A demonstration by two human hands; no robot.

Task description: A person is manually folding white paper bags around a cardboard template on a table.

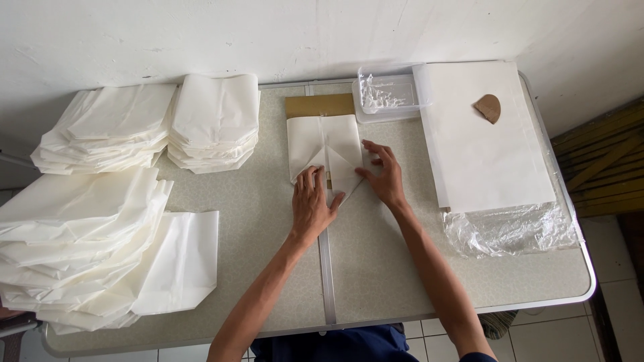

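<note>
Both hands pressing a folded white paper sheet point(325, 151) at the table's point(376, 268) centre.
Left hand point(312, 204) lies flat, fingers extended on the sheet's near folded corner; right hand point(384, 175), spread open, presses its right edge. Neither grasps anything; both forearms reach away from the near edge.

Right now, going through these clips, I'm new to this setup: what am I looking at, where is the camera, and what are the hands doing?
One camera, worn on a person's head, looks down at a table. No machine: two bare hands. The left hand and right hand press flat on a white paper sheet being folded, over a brown card. Stacks of folded white bags lie left, a stack of flat paper sheets right, a clear plastic tub behind.
</note>
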